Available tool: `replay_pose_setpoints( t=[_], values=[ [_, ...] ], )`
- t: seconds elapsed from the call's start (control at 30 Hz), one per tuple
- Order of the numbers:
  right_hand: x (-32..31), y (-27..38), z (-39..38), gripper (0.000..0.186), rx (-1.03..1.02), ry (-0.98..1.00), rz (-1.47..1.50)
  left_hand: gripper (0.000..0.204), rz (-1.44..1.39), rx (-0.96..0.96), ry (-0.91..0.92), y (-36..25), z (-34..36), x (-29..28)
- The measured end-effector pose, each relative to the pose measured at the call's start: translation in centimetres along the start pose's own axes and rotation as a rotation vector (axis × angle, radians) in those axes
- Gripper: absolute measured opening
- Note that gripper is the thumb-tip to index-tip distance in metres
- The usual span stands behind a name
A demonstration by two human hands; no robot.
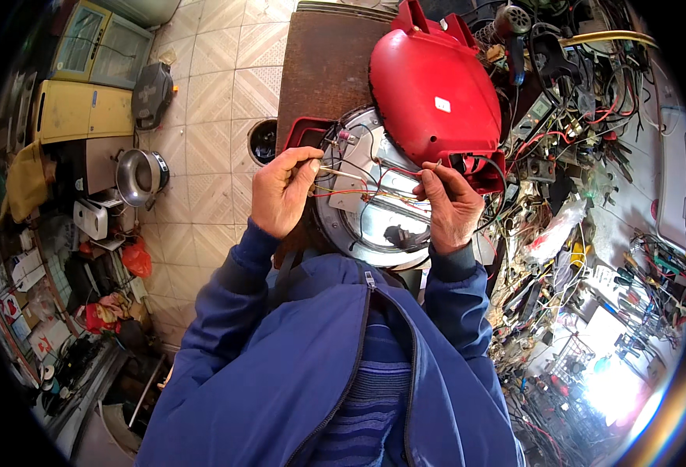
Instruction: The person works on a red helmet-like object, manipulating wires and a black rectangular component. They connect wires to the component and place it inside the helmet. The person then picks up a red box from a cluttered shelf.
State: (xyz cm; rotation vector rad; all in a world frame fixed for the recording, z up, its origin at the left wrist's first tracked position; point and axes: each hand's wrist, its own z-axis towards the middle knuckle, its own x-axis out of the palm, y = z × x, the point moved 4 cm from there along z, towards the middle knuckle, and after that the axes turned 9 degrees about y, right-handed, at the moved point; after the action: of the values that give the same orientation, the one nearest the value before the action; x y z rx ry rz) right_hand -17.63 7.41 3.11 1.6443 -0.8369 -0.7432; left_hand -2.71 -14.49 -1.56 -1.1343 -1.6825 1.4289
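Note:
In front of me lies an opened appliance: a round silvery metal base (376, 226) with loose wires across it, and a red plastic housing (436, 93) tipped back at its far right. My left hand (284, 193) is closed in a pinch at the base's left edge, on a thin wire beside a pale sleeve (344, 173). My right hand (452, 204) pinches a red wire (399, 168) between thumb and forefinger, just below the housing. Yellow and red wires (335, 191) run between the hands. The exact wire ends under my fingertips are hidden.
The appliance rests on a dark wooden table (312, 70). Tangled cables and tools (569, 241) crowd the right side, with a heat gun (513, 22) at the far right. Left, on the tiled floor (211, 101), stand a dark case (153, 95) and a metal pot (137, 179).

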Motion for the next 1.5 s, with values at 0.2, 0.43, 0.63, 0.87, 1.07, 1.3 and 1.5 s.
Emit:
replay_pose_setpoints(
  t=[0.2, 0.43, 0.63, 0.87, 1.07, 1.3, 1.5],
  values=[
    [0.2, -0.4, 0.8, 0.019, -0.019, 0.030, -0.013, 0.020, -0.142, -0.060, -0.001, -0.8, 0.2, 0.3],
    [0.5, -0.9, 0.7, 0.022, 0.032, 0.017, 0.122, 0.019, -0.161, -0.079, 0.000, 0.2, -0.5, 0.0],
    [1.5, -0.5, 0.6, 0.021, 0.024, 0.064, 0.082, 0.020, 0.098, 0.021, 0.008, 0.8, -1.4, 0.5],
    [3.2, -1.0, 0.4, 0.018, -0.047, 0.149, 0.053, 0.061, 0.481, 0.175, 0.050, -3.4, -2.8, 2.7],
    [4.4, -1.2, 0.1, 0.018, -0.020, 0.150, 0.051, 0.080, 0.808, 0.168, 0.179, -3.7, -3.6, 5.2],
    [7.4, -0.8, -0.9, 0.017, -0.179, 0.275, -0.217, 0.036, 0.859, 0.222, 0.119, -1.8, -4.2, 5.3],
    [5.8, -1.0, -2.5, 0.016, -0.242, 0.071, -0.277, 0.023, 0.458, 0.037, 0.214, -1.3, -4.6, 4.1]
  ],
)
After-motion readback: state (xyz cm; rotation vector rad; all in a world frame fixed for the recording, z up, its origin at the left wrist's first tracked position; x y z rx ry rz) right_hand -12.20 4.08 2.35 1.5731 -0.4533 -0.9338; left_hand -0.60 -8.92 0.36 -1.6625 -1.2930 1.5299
